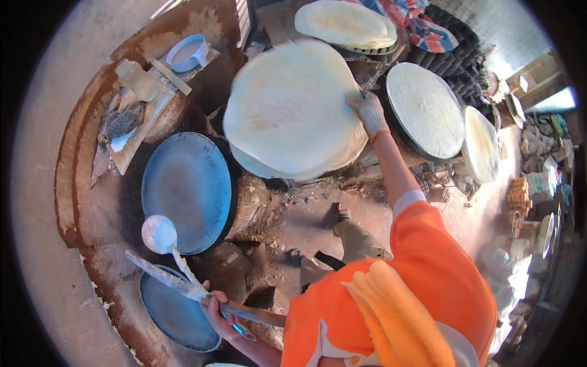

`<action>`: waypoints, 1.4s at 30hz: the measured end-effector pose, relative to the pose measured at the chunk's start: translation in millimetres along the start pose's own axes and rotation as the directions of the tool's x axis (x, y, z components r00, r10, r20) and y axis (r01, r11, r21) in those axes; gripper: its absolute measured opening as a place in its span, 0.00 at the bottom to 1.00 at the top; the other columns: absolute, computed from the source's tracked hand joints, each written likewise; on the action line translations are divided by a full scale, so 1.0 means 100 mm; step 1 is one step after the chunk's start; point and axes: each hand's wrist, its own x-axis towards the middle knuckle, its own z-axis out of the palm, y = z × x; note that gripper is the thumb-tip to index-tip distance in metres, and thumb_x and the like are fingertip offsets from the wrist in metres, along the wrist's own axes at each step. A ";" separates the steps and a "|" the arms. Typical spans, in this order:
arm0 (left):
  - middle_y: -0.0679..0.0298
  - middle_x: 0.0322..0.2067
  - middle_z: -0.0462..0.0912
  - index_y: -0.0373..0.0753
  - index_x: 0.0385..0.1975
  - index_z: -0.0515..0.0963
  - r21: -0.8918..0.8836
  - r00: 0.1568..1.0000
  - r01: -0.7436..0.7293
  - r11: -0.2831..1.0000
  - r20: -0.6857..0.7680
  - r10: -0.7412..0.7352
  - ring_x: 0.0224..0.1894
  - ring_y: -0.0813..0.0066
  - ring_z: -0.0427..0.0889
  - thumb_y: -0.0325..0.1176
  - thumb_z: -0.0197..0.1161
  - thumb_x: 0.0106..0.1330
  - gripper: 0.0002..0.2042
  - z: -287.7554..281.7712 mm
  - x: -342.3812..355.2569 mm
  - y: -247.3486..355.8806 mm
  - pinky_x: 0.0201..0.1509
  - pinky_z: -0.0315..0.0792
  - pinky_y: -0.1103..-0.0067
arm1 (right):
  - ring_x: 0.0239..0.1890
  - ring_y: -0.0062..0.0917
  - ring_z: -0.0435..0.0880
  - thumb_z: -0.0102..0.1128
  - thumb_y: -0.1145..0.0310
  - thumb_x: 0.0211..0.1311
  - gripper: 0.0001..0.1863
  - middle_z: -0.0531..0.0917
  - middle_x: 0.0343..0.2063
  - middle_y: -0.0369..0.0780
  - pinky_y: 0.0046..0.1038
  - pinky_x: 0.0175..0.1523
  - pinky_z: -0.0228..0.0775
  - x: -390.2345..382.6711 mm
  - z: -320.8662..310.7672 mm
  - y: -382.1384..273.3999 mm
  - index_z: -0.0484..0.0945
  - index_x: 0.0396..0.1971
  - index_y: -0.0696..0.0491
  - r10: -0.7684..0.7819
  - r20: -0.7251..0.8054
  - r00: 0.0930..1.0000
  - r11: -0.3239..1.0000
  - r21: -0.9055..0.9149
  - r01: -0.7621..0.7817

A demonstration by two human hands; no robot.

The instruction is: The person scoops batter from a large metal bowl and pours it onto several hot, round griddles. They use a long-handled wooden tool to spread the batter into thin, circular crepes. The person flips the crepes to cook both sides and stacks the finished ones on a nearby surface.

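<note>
My right hand [369, 115], in a pale glove, is closed on the right edge of a large round thin flatbread [287, 104]. The flatbread is cream-white with faint brown patches and slightly blurred. It lies over another pale round sheet whose rim shows below. Low on the left, my left hand [221, 315] grips two handles together. One belongs to a ladle [159, 234] with a round, white-coated bowl; the other is a wooden stick [257, 314] crusted with pale batter toward its far end. Both pass above a dark round griddle [168, 312].
A bare griddle [186, 192] sits left of centre. To the right, a griddle [425, 110] carries a pale batter sheet, with another flatbread [481, 145] beside it. More flatbreads [342, 23] lie at the back. A board [143, 134] holds a jar [137, 79] and a white-blue dish [188, 53].
</note>
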 end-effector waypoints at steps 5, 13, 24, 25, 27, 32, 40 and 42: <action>0.58 0.22 0.72 0.33 0.54 0.59 0.237 0.999 0.044 0.970 -0.029 -0.039 0.04 0.84 0.57 0.27 0.50 0.59 0.22 0.73 0.03 -0.21 0.04 0.52 0.88 | 0.35 0.30 0.81 0.60 0.63 0.51 0.18 0.82 0.31 0.43 0.28 0.40 0.70 0.18 -0.15 0.79 0.77 0.40 0.57 0.152 0.107 0.983 0.988 -0.013 -0.152; 0.58 0.23 0.69 0.29 0.55 0.54 -0.242 0.904 0.025 0.970 0.419 0.081 0.06 0.85 0.59 0.27 0.48 0.61 0.22 1.44 0.38 -0.26 0.06 0.58 0.89 | 0.48 0.40 0.73 0.55 0.54 0.50 0.33 0.64 0.55 0.42 0.36 0.49 0.69 0.26 -0.36 -0.23 0.58 0.59 0.39 0.147 -0.047 0.988 0.539 -0.834 -0.120; 0.60 0.31 0.69 0.32 0.57 0.53 -0.134 0.973 0.195 0.971 0.153 -0.174 0.07 0.86 0.62 0.30 0.42 0.66 0.20 1.25 0.16 -0.64 0.06 0.61 0.89 | 0.43 0.40 0.78 0.59 0.48 0.40 0.30 0.79 0.36 0.50 0.33 0.48 0.69 1.56 -0.15 0.35 0.76 0.38 0.58 -0.043 0.358 0.933 0.688 -0.666 0.287; 0.60 0.31 0.69 0.32 0.58 0.52 -0.117 0.977 0.188 0.975 0.125 -0.174 0.07 0.86 0.62 0.30 0.41 0.66 0.21 1.24 0.14 -0.63 0.07 0.61 0.89 | 0.36 0.38 0.80 0.60 0.51 0.39 0.26 0.81 0.30 0.48 0.33 0.43 0.70 1.51 -0.13 0.27 0.78 0.32 0.59 0.057 0.317 0.947 0.741 -0.649 0.174; 0.60 0.31 0.69 0.32 0.59 0.51 -0.112 0.985 0.159 0.981 0.078 -0.151 0.07 0.86 0.62 0.30 0.41 0.66 0.21 1.31 0.10 -0.64 0.07 0.61 0.89 | 0.29 0.34 0.80 0.62 0.52 0.37 0.24 0.80 0.24 0.46 0.31 0.38 0.70 1.58 -0.12 0.31 0.79 0.28 0.59 0.170 0.435 0.884 0.854 -0.513 0.088; 0.57 0.31 0.68 0.30 0.59 0.45 -0.189 0.977 0.136 0.973 0.187 -0.100 0.07 0.86 0.62 0.28 0.40 0.66 0.23 1.49 0.11 -0.66 0.08 0.63 0.88 | 0.26 0.25 0.77 0.65 0.58 0.43 0.20 0.80 0.23 0.42 0.26 0.35 0.69 1.49 -0.26 0.42 0.79 0.30 0.61 -0.048 0.318 0.947 0.930 -0.331 0.158; 0.57 0.24 0.71 0.33 0.54 0.60 0.025 0.995 0.085 0.996 0.053 -0.086 0.06 0.85 0.59 0.28 0.50 0.60 0.21 1.32 0.33 -0.71 0.06 0.54 0.90 | 0.33 0.20 0.77 0.59 0.65 0.54 0.19 0.80 0.33 0.39 0.22 0.40 0.69 0.30 -0.59 -0.68 0.73 0.43 0.59 -0.268 0.102 0.958 0.952 -0.129 0.279; 0.60 0.25 0.72 0.37 0.53 0.62 0.129 0.990 0.107 0.986 0.078 -0.118 0.07 0.86 0.59 0.30 0.51 0.60 0.20 1.30 0.43 -0.76 0.06 0.54 0.90 | 0.33 0.24 0.78 0.61 0.68 0.51 0.19 0.80 0.34 0.40 0.25 0.41 0.71 0.20 -1.09 -0.69 0.73 0.43 0.61 -0.132 0.069 0.989 0.987 0.104 0.124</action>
